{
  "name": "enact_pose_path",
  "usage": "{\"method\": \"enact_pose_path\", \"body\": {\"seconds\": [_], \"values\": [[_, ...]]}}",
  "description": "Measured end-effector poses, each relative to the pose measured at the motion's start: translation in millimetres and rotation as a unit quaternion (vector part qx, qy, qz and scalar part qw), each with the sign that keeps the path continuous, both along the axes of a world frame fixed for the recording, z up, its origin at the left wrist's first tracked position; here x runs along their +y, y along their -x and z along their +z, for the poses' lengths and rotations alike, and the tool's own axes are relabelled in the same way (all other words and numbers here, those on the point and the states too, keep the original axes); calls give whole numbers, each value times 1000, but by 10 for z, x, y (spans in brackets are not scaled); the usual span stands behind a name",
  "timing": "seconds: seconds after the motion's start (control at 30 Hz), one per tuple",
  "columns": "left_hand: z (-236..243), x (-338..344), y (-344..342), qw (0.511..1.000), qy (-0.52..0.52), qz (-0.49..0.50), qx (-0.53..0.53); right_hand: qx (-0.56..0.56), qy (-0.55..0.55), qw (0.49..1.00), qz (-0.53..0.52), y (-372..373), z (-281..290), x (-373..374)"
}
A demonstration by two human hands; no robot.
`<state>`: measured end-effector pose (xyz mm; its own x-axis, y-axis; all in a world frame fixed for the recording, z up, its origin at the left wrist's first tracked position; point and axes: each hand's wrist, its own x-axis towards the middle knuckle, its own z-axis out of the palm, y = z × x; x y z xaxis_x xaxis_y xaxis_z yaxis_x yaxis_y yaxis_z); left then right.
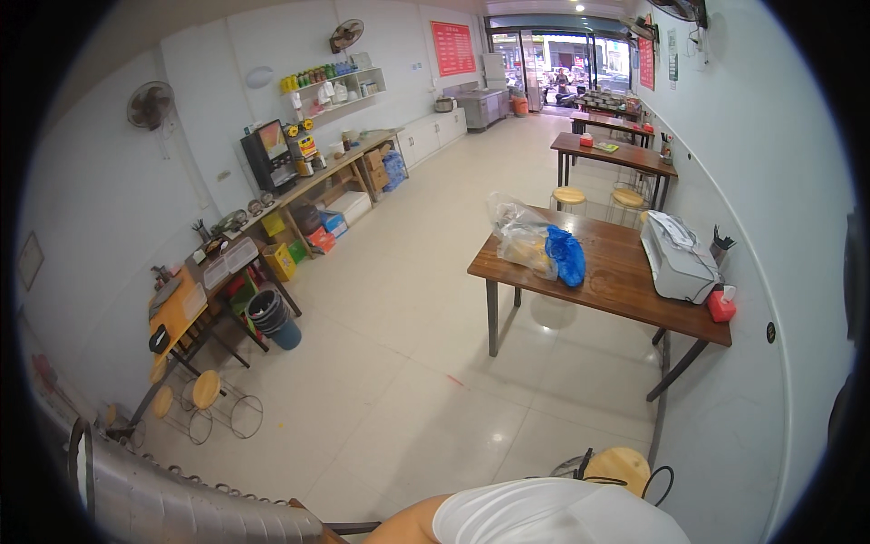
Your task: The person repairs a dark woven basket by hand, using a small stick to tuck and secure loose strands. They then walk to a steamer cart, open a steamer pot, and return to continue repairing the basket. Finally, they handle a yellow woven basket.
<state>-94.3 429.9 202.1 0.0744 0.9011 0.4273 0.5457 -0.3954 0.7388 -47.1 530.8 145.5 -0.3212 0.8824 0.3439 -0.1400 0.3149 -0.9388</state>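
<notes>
Neither of my hands shows in the head view. At the lower edge there is only a white sleeve [562, 512] with a bit of bare arm [412, 524] beside it; what the hands hold or touch is hidden. Nearest to the arm, at the lower left, lies a curved grey metal surface [181, 499] with a row of rings along its edge. Ahead to the right stands a dark brown wooden table [616, 236]. A clear plastic bag [521, 240] and a crumpled blue plastic bag [566, 256] lie on it.
A white printer [675, 258] and a red tissue box [721, 304] occupy the table's right end. Round wooden stools [207, 388] stand at the left, near dark buckets [272, 317]. A long counter [340, 163] lines the left wall. Tiled floor [381, 299] runs toward glass doors [562, 68].
</notes>
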Motion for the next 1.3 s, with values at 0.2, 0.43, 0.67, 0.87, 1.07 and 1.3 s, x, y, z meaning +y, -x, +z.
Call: {"method": "enact_pose_path", "body": {"seconds": [0.2, 0.43, 0.67, 0.87, 1.07, 1.3], "values": [[7, 15, 37, 1000, -8, 16, 2, 143, -44, 984, -94, 146, -176, 129], [6, 22, 70, 999, -1, 32, 7, -68, 94, 992, -56, 114, -451, 482], [24, 33, 94, 999, 1, 34, 13, -30, 165, 985, -24, 131, -669, 505], [20, 36, 136, 999, 3, 42, 15, 6, 23, 998, -60, 205, -849, 620], [29, 42, 162, 999, 1, 44, 14, 22, -9, 999, -43, 239, -925, 663], [35, 8, 193, 998, -2, 55, 21, 7, 94, 995, -13, 217, -767, 599]]}}
